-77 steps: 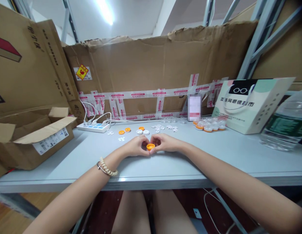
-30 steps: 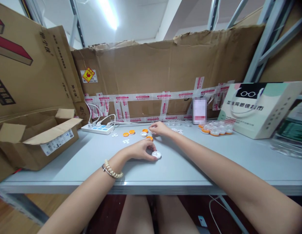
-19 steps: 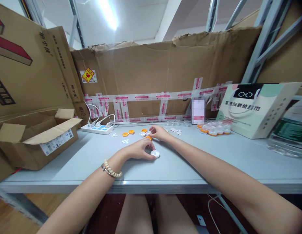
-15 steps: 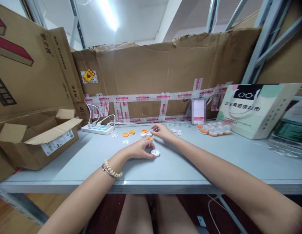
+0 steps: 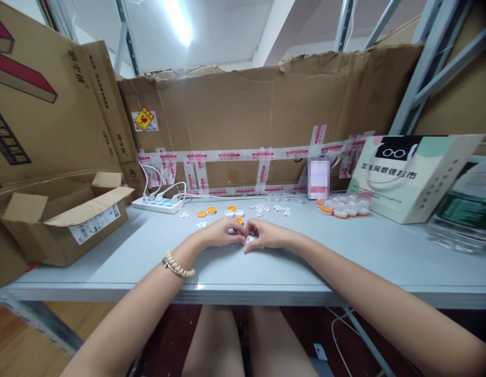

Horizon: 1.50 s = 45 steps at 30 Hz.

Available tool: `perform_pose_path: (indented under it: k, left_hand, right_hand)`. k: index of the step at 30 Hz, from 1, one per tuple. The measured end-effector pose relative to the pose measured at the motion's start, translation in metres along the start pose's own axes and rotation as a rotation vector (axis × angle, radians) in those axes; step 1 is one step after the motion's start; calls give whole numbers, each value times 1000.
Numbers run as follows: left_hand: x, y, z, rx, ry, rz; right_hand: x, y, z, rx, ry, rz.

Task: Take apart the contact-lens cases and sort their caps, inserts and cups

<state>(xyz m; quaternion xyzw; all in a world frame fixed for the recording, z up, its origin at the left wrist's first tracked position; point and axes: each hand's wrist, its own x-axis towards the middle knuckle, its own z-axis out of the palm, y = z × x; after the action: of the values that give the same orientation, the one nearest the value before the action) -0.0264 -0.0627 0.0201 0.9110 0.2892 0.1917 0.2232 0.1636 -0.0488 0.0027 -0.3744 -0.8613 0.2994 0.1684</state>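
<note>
My left hand (image 5: 220,232) and my right hand (image 5: 265,234) meet at the middle of the grey table (image 5: 345,251), fingers curled together around a small white cap (image 5: 249,239) that barely shows between them. An orange cap (image 5: 240,220) lies just behind my fingertips. Farther back lie two orange caps (image 5: 207,212), two white caps (image 5: 234,213) and several small white inserts (image 5: 260,208). A bead bracelet sits on my left wrist.
A group of assembled orange-and-clear caps (image 5: 340,207) stands at the back right beside a printed paper bag (image 5: 411,175). A water bottle (image 5: 463,209) lies far right. An open cardboard box (image 5: 58,217) and a power strip (image 5: 156,204) are at the left. Cardboard walls surround the table.
My right hand came back from the small parts at the rear and joined my left hand over the white cap. Earlier both hands held an orange cap, now set down behind.
</note>
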Motion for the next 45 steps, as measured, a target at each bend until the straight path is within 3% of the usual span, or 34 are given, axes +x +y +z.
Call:
perform_pose_path:
  k: [11,21,38,42,45]
  left_hand:
    - [8,-2,9,72,92,-140]
    - [13,7,5,112,-16,-240]
    - [8,30,2,428,-87,-68]
    - [9,28,6,462,-63,-48]
    - [7,23,-5,442,24,-45]
  right_hand:
    - [3,15,-6,226,-86,-78]
    - [-1,10,-7,261,-150,-69]
    - [0,13,-7,290,-177,-82]
    - [0,16,-7,297,-171,-69]
    - [-1,17,-7,327,-167,-46]
